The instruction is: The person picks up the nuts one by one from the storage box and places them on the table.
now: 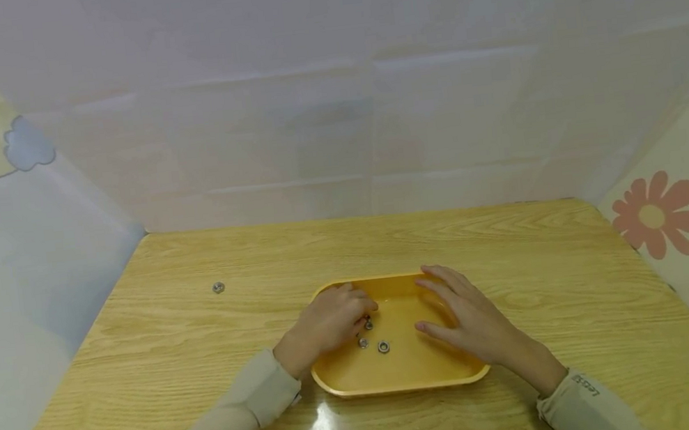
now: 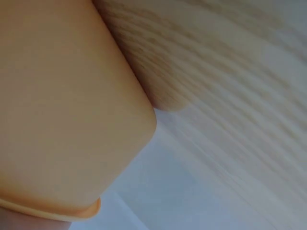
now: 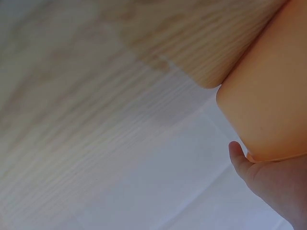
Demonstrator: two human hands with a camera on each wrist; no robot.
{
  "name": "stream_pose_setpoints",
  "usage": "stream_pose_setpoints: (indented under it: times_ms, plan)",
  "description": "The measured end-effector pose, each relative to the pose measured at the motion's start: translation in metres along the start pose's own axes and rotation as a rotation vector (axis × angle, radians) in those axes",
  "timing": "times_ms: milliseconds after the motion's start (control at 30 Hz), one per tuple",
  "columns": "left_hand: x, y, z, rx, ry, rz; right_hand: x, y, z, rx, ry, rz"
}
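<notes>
A yellow tray point(image 1: 411, 367) sits on the table with several small metal nuts in it. One hex nut point(image 1: 383, 347) lies left of the tray's middle, with another nut point(image 1: 363, 343) beside it. My left hand point(image 1: 333, 318) reaches over the tray's left side, fingers bent down. Right at its fingertips is a further small metal piece point(image 1: 368, 324); I cannot tell whether the fingers pinch anything, as the hand hides them. Over the right end of the tray my right hand point(image 1: 472, 321) has its fingers spread, and in the right wrist view one finger point(image 3: 236, 152) extends past the rim.
A single nut point(image 1: 218, 287) lies on the wooden table point(image 1: 176, 352), to the left of and beyond the tray. Behind the table hangs a pale sheet point(image 1: 286, 144). Printed side walls, one with a red flower point(image 1: 653, 214), flank it.
</notes>
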State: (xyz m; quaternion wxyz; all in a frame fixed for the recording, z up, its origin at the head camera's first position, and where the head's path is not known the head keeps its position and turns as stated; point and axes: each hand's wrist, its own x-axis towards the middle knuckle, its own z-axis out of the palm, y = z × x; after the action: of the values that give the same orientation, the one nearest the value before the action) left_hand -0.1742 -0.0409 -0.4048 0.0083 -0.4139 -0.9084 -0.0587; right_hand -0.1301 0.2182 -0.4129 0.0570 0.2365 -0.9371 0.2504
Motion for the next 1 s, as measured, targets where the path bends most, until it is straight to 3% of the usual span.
stream_pose_setpoints:
  times_ms: [400, 1000]
  plan:
    - [0.0001, 0.0035, 0.0045, 0.135, -0.052, -0.033, -0.0006, 0.0003, 0.0007, -0.008, -0.004, 0.006]
    - [0.0001, 0.0027, 0.0057, 0.101, -0.024, -0.041, 0.0005, 0.001, 0.0015, -0.018, 0.013, -0.01]
